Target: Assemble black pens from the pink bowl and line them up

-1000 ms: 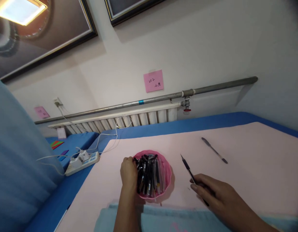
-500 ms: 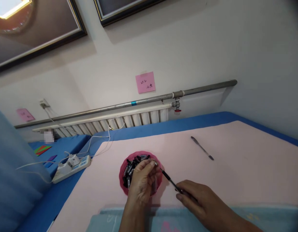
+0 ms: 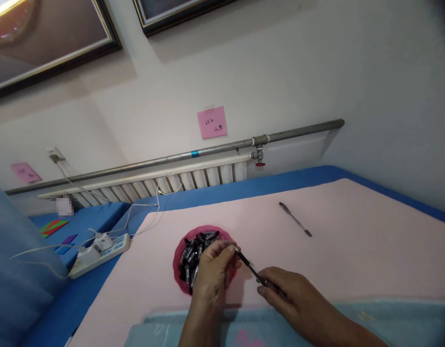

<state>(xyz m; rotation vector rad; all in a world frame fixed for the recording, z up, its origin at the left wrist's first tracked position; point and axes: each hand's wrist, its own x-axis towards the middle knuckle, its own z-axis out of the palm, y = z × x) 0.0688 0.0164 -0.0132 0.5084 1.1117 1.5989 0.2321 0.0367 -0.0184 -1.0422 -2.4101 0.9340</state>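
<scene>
My right hand (image 3: 289, 294) is closed around a dark pen (image 3: 252, 269), which points up and left. My left hand (image 3: 215, 270) is closed in a pinch at the pen's front end, with a small silvery pen tip (image 3: 237, 250) between thumb and forefinger. Pen tip and pen appear to touch. Below and behind the left hand is a pink scalloped bowl (image 3: 177, 255) holding many short black and clear pen parts (image 3: 189, 258), partly hidden by that hand. Another pen (image 3: 295, 219) with a dark cap and clear barrel lies farther back to the right.
A pale pink sheet (image 3: 352, 231) covers the blue table (image 3: 291, 176). Along the near edge runs a light blue cloth (image 3: 388, 318). To the left are a power strip (image 3: 99, 255) with plugs and white cables, and a blue curtain (image 3: 20, 279). A radiator (image 3: 201, 176) and pipe line the wall.
The pen's front end has come up to the silvery tip in my left hand, closing the gap between them. The whole view has shifted slightly.
</scene>
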